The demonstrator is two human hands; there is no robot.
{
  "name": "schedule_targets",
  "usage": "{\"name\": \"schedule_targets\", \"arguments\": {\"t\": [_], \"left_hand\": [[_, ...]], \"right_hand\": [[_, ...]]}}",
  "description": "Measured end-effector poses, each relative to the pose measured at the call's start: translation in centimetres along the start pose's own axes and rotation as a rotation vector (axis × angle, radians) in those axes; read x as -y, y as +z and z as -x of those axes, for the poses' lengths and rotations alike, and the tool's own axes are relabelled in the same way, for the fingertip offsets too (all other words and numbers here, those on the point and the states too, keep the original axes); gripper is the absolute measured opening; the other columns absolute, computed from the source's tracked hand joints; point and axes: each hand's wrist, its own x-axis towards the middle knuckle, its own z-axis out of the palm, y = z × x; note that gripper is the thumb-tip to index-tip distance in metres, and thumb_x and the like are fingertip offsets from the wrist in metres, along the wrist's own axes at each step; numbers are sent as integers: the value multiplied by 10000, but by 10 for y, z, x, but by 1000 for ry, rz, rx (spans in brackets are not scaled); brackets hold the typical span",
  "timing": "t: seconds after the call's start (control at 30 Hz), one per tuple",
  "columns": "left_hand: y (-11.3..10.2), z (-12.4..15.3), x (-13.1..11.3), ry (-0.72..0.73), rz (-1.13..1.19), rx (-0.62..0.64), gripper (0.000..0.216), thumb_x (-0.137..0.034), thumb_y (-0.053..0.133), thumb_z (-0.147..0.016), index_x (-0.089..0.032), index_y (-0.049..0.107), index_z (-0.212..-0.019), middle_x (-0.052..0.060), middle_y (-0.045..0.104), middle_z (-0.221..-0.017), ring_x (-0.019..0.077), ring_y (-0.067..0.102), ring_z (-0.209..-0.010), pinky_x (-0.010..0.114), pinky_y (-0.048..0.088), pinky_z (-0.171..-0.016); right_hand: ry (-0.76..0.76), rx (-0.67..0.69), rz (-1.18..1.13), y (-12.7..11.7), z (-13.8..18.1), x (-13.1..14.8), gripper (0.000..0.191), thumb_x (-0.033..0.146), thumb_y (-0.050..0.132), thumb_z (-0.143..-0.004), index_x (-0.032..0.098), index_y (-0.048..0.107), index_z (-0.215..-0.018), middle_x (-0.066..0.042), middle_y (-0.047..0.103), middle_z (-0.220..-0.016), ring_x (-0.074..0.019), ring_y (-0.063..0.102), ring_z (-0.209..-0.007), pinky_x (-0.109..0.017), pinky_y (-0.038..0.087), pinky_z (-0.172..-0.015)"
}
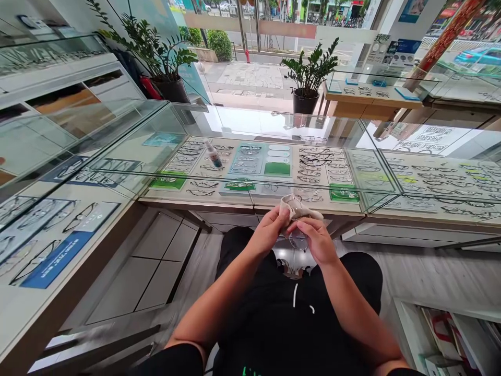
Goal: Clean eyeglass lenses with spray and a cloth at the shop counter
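My two hands meet in front of me, just below the edge of a glass counter. My left hand (pixel 270 230) pinches a pale cleaning cloth (pixel 296 207) that is bunched over the top of a pair of thin-framed glasses (pixel 298 241). My right hand (pixel 318 239) is closed on the glasses frame, its fingers pressed against the cloth. One clear lens shows between the hands. I am seated, with black clothing on my lap below.
A glass display counter (pixel 274 180) holds rows of eyeglass frames, green cards and a small spray bottle (pixel 213 154). Another showcase (pixel 58 230) runs along the left. Two potted plants (pixel 309 78) stand by the window. A low shelf (pixel 442 334) is at lower right.
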Motion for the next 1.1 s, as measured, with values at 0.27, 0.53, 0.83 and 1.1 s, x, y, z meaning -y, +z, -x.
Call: {"name": "schedule_targets", "arguments": {"t": [0.27, 0.53, 0.83, 1.1], "left_hand": [[1, 6, -15, -26, 89, 209, 414, -539, 842, -942, -166, 682, -1026, -26, 562, -647, 118, 484, -591, 266, 478, -661], [6, 4, -4, 52, -3, -69, 526, -622, 890, -863, -160, 640, -869, -72, 507, -571, 34, 325, -396, 201, 212, -436], [5, -4, -3, -8, 78, 158, 512, -633, 862, -893, -166, 652, -892, -37, 566, -572, 80, 465, -458, 219, 409, -528], [16, -14, 5, 12, -13, 103, 463, -580, 852, -919, -167, 642, -931, -71, 521, -519, 57, 390, -394, 205, 268, -451]], "right_hand": [[90, 31, -105, 6, 4, 5, 321, 465, 758, -934, 214, 868, -768, -65, 785, -794, -198, 647, -790, -325, 505, -780], [85, 117, -3, 16, 3, -1, 398, 591, 788, -909, 230, 860, -759, -59, 790, -817, -249, 710, -916, -382, 532, -951], [48, 65, 32, 0, 12, 4, 358, 526, 734, -967, 243, 893, -814, -56, 819, -865, -217, 660, -863, -357, 497, -878], [112, -1, -102, -4, 6, -1, 397, 583, 809, -896, 220, 858, -741, -56, 782, -779, -211, 663, -803, -348, 524, -815]]}}
